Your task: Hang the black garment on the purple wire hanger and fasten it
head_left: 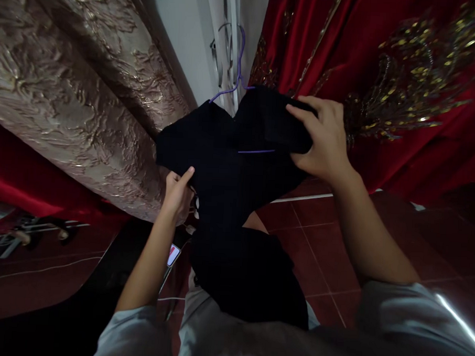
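Head view, looking down along the person's own arms: a black garment (230, 167) is held up in front of them, draped on a purple wire hanger (239, 57). The hanger's hook rises above the cloth, and its lower bar shows as a thin purple line across the front.

The right hand (321, 139) is clenched on the upper right part of the garment, fingers folded over the top. It seems to carry most of the weight and to pin the cloth against the hanger's shoulder. The left hand (177, 188) pinches the lower left edge with the thumb on top, drawing that side outward. To my eye that is what keeps the fabric spread rather than bunched. The rest of the garment falls loose toward the person's lap and hides part of their legs.

A red gown with gold beadwork (403, 75) hangs close on the right, just behind the right hand. Beige brocade fabric (68, 86) fills the left, near the left hand; whether they touch I cannot tell. Between them is a strip of white wall (184, 34) with grey metal hooks (213, 50). Below lies a dark red tiled floor (337, 240), with a white cable (40, 269) trailing at the left. A small phone-like object (174, 254) sits beside the left forearm, too dim to name.
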Action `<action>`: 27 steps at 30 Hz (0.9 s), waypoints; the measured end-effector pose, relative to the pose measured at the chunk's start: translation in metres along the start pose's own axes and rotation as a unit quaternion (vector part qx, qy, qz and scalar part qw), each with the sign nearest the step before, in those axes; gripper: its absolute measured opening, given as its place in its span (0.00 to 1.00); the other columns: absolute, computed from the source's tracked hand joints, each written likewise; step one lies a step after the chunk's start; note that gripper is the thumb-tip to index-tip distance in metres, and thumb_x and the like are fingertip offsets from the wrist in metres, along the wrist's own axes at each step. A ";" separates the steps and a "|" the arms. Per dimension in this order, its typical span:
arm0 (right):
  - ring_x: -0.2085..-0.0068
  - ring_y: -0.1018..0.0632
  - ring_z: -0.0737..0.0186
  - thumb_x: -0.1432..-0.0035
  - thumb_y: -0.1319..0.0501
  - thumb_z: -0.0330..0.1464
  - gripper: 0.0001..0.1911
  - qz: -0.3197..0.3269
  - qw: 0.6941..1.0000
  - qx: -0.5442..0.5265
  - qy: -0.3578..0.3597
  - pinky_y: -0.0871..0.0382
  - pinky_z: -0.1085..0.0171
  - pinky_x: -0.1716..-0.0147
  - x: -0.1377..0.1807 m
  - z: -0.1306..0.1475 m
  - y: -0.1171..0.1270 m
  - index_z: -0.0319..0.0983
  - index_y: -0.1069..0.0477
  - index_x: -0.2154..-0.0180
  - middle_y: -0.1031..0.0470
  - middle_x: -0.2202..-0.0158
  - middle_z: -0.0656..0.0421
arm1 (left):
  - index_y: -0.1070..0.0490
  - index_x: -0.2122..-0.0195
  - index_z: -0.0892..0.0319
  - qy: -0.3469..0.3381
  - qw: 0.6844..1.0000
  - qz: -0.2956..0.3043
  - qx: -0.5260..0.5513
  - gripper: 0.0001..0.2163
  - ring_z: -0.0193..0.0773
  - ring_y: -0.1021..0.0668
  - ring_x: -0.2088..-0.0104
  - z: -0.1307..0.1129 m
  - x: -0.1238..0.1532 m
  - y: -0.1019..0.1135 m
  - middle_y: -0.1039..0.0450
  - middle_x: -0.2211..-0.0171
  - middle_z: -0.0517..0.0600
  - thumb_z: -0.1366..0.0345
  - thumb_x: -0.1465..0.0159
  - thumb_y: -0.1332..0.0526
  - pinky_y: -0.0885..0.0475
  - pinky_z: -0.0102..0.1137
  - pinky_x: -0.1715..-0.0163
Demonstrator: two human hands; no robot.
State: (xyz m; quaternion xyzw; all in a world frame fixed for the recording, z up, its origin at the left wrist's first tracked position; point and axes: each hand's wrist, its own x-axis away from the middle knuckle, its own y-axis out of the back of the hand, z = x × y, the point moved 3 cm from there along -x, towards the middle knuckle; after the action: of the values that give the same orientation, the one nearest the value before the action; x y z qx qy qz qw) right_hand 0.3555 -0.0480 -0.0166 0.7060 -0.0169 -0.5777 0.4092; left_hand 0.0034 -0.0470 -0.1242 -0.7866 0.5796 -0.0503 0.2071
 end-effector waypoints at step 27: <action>0.73 0.27 0.66 0.40 0.43 0.36 0.15 0.167 0.732 -0.436 -0.496 0.37 0.66 0.71 0.101 0.108 -0.143 0.38 0.33 0.78 0.26 0.75 0.57 | 0.34 0.40 0.57 -0.274 0.913 -0.188 -0.237 0.25 0.46 0.29 0.37 0.018 0.075 0.009 0.32 0.39 0.56 0.66 0.38 0.32 0.36 0.43 0.34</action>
State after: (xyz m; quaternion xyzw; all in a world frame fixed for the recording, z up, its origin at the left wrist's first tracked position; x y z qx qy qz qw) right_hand 0.2355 -0.0633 -0.1833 0.0490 -0.0819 -0.7123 0.6954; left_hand 0.0251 -0.1146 -0.1559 -0.8897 0.3368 0.2680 0.1523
